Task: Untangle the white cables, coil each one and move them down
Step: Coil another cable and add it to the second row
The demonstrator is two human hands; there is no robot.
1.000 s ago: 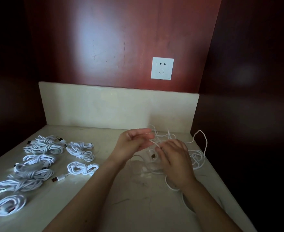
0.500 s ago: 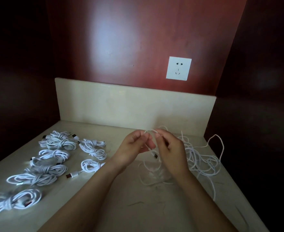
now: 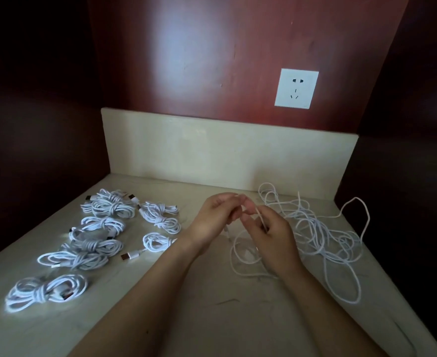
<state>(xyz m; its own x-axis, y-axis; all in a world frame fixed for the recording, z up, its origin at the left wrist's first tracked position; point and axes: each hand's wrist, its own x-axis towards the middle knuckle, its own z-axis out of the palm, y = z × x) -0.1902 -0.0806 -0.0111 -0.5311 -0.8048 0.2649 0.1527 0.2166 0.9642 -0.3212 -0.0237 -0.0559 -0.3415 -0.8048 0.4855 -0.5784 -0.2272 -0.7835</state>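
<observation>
**Fig.** Head view; both hands raised over the countertop (image 3: 212, 320).

**(a)** L hand (image 3: 213, 222): fingers curled inward, thumb and fingertips (image 3: 234, 203) pinching a thin white cable (image 3: 261, 219) at its top bend.

**(b)** R hand (image 3: 271, 235): fingers (image 3: 250, 211) curled, w/ the cable strand running diagonally across them and gripped against the thumb side. Exact pad contact can't be told. The two sets of fingertips almost meet, and the cable bridges them clear of the surface.

**(c)** Below the fingers: the cable drops into a slack loop (image 3: 238, 264) lying on the top, under both wrists. A short end hangs beneath the L palm; plug or not, can't tell.

**(d)** To the right of the R fingers, just beside the knuckles: loose tangle (image 3: 318, 233) of white cable spread flat. One strand arcs up at its far edge, next to the dark side panel (image 3: 405, 176).

**(e)** To the left of the L fingers, well apart: coiled bundles (image 3: 111, 207), each wrapped round its middle, in approx. two rows. The nearest bundle lies beside the L wrist, w/ a USB plug (image 3: 127, 256) sticking out.

**(f)** Beyond the fingers: cream upstand (image 3: 225, 155), then red-brown wall panel (image 3: 212, 60). A white socket plate (image 3: 296, 88) sits above and right of the R fingers.
</observation>
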